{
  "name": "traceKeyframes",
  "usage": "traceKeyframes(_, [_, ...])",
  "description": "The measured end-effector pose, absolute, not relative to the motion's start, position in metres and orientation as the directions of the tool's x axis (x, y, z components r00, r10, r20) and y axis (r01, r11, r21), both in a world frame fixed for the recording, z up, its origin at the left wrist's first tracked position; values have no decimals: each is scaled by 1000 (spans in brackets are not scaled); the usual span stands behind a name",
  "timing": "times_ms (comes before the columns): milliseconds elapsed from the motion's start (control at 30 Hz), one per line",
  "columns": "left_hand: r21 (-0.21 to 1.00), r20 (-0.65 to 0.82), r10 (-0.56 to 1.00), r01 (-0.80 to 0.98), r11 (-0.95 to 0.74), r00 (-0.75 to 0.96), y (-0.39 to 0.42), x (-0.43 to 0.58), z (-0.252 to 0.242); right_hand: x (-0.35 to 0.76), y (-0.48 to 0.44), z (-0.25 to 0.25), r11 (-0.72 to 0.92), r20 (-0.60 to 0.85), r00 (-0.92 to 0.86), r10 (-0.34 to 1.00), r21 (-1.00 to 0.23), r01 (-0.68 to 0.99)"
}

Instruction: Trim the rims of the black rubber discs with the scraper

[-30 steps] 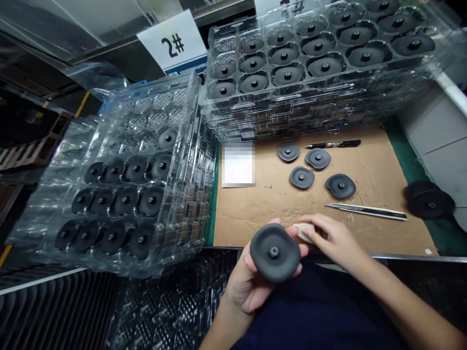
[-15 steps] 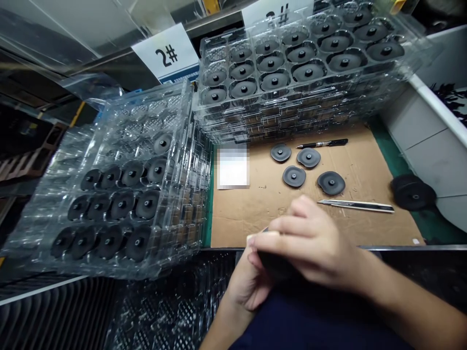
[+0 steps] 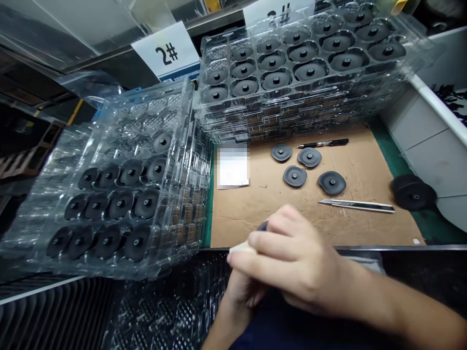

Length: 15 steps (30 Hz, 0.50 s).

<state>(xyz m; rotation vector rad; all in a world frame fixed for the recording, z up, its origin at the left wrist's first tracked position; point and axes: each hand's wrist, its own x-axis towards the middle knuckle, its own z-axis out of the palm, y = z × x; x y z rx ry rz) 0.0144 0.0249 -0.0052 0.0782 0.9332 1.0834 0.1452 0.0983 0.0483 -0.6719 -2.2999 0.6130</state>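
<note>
My right hand (image 3: 292,257) is closed over my left hand (image 3: 239,294) at the front edge of the bench. Between its fingertips it pinches a small pale piece (image 3: 241,249), whose kind I cannot make out. Beneath those fingers the left hand grips a black disc (image 3: 262,226); only a sliver of its rim shows. Beyond the hands, several black discs with raised hubs, one of them the nearest disc (image 3: 295,176), lie loose on a cardboard sheet (image 3: 233,221). To the right rests a utility knife (image 3: 357,206) with its blade pointing left.
Stacked clear plastic trays (image 3: 171,121) at left are partly filled with black discs. Another tray stack (image 3: 255,104) stands behind. A pen (image 3: 323,143), a white paper (image 3: 233,170) and a dark disc pile (image 3: 414,192) lie on the bench. A white bin wall (image 3: 419,131) borders the right.
My right hand has shifted slightly left and down over the left hand, and the pale piece now shows at its fingertips. The disc is more covered. The loose discs stay put.
</note>
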Motion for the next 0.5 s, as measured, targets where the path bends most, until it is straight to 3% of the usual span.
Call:
traceKeyframes(33, [479, -594, 794, -736, 479, 130, 25, 13, -6, 144, 102, 45, 761, 477, -656, 586, -602, 242])
traceKeyframes(100, [465, -557, 817, -758, 457, 151, 25, 10, -6, 147, 111, 32, 666, 427, -592, 684, -697, 267])
traceKeyframes(200, [413, -502, 841, -800, 436, 200, 24, 2, -5, 161, 118, -6, 351, 151, -409, 900, -807, 474])
traceKeyframes(267, [386, -476, 856, -826, 410, 202, 24, -2, -4, 170, 109, -36, 203, -10, -368, 930, -819, 537])
traceKeyframes(400, [383, -486, 856, -838, 389, 176, 26, -4, -7, 179, 85, -69, 142, -114, -419, 901, -834, 533])
traceKeyframes(500, [419, -492, 856, -818, 394, 160, 28, 0, -9, 171, 84, -44, 110, -104, -358, 928, -841, 530])
